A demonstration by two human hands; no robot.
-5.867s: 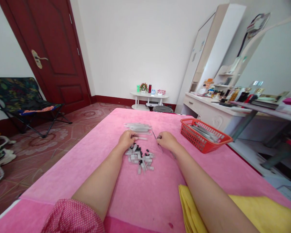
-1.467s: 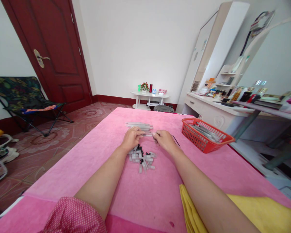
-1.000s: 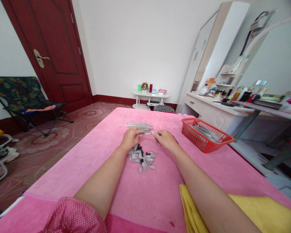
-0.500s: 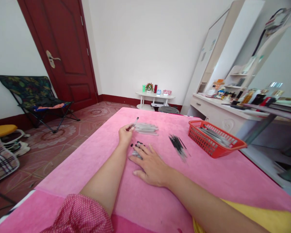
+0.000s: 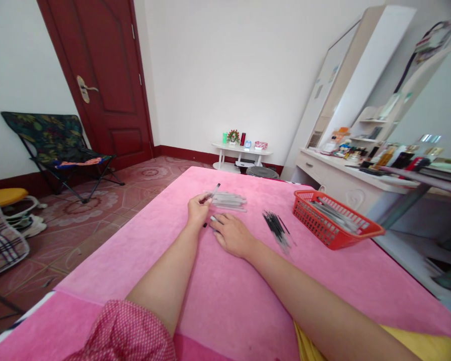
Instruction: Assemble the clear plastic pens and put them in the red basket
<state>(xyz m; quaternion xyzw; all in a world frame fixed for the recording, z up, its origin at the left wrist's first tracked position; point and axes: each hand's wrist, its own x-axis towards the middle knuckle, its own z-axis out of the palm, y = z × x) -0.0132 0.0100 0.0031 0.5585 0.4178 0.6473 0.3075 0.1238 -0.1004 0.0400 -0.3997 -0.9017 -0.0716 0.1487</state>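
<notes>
My left hand (image 5: 198,210) pinches a clear-barrelled pen (image 5: 215,190) with a dark end, which points up and away. Just beyond it lies a bundle of clear, pale pen barrels (image 5: 231,200) on the pink cloth. My right hand (image 5: 233,235) rests close by with its fingers curled down over the cloth; something small and pale shows at the fingertips, mostly hidden. Between the two hands sits a small black pen cap (image 5: 205,225). A pile of thin black refills (image 5: 275,228) is to the right of my right hand.
A red plastic basket (image 5: 332,240) holding more pale barrels stands on the right of the pink-covered table (image 5: 135,265). Yellow fabric (image 5: 428,341) lies at the near right edge. Beyond are a white dresser (image 5: 342,173), a folding chair (image 5: 60,145) and a low white stand (image 5: 242,149).
My right hand, spread flat over a small pile with black caps, has drawn its fingers in and moved slightly forward, covering most of the pile. My left hand still holds the pen.
</notes>
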